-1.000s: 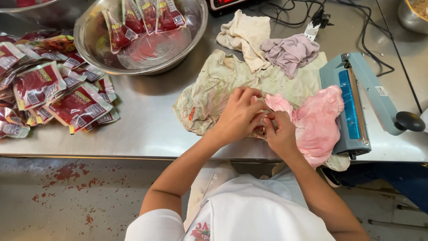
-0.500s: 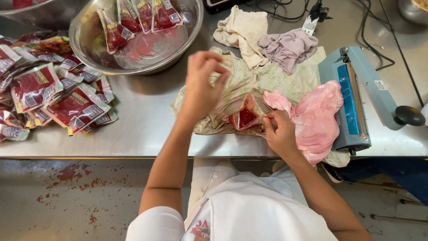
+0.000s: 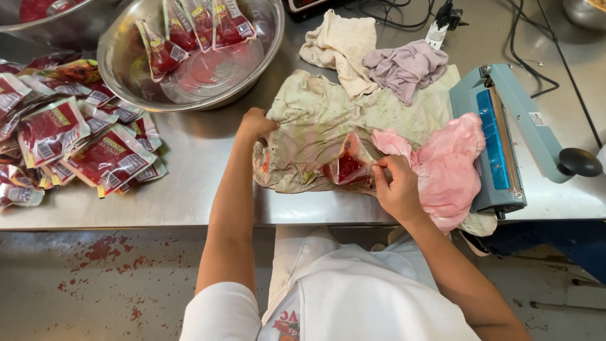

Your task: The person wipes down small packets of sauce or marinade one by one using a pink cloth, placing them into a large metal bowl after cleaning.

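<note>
My right hand pinches the edge of a small clear pouch filled with red sauce. The pouch lies on a stained cream cloth spread over the steel table. My left hand is closed on the left edge of that cloth, just below a steel bowl. The bowl holds several filled red pouches leaning in reddish water. A pink cloth lies bunched just right of my right hand.
A heap of printed red sauce packets covers the table's left side. A blue heat sealer with a black knob stands at the right. A beige rag and a mauve rag lie behind, with cables further back.
My left hand left the pouch, rose toward the bowl, then came down onto the cloth's left edge. My right hand stayed on the pouch, which now lies exposed.
</note>
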